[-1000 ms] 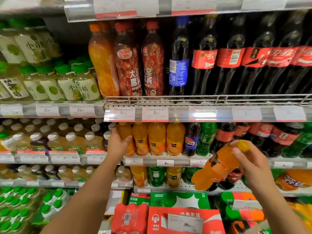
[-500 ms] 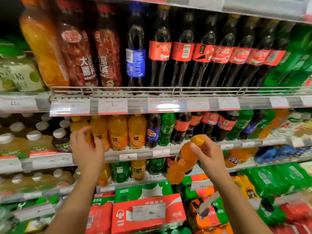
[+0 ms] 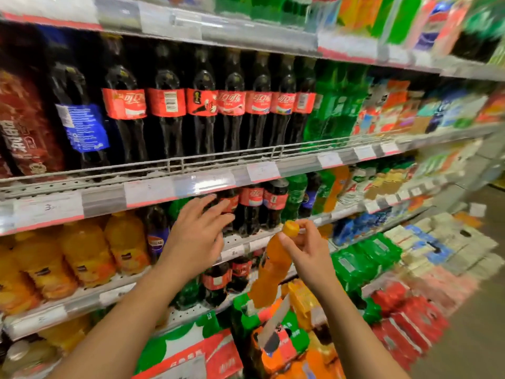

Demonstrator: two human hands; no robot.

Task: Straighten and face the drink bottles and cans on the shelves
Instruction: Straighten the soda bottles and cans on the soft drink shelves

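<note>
The right hand (image 3: pixel 306 248) pinches the orange bottle (image 3: pixel 269 272) just under its cap, so it hangs tilted in front of the shelf (image 3: pixel 246 243), and the left hand (image 3: pixel 198 236) has its fingers (image 3: pixel 218 212) spread open, holding nothing, reaching at the small cola bottles (image 3: pixel 250 207) just past them. I think the spread fingers should part or turn those bottles gently so none tip over, while the other hand keeps the orange one steady. I count two hands, one held bottle, about four orange bottles (image 3: pixel 82 254) left of the fingers, and seven big cola bottles (image 3: pixel 232 103) above; farther right is too blurry to count.
</note>
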